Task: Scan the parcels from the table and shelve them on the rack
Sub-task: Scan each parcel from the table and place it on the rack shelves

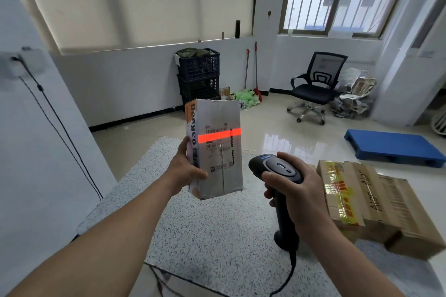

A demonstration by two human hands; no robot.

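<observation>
Speckled worktop (pixel 217 236) is seen in a tiled room. Scanning is under way: a white parcel (pixel 217 152) is held upright above the worktop, gripped at its left edge by the left hand (pixel 188 171), while a black scanner (pixel 277 166) is clasped in the right hand (pixel 299 195). A red beam (pixel 219 134) is cast across the label's barcode. Shelving is judged not yet done; no rack is visible, and brown boxes (pixel 376 205) lie at the right. A ragged top edge and an orange-printed side are shown.
</observation>
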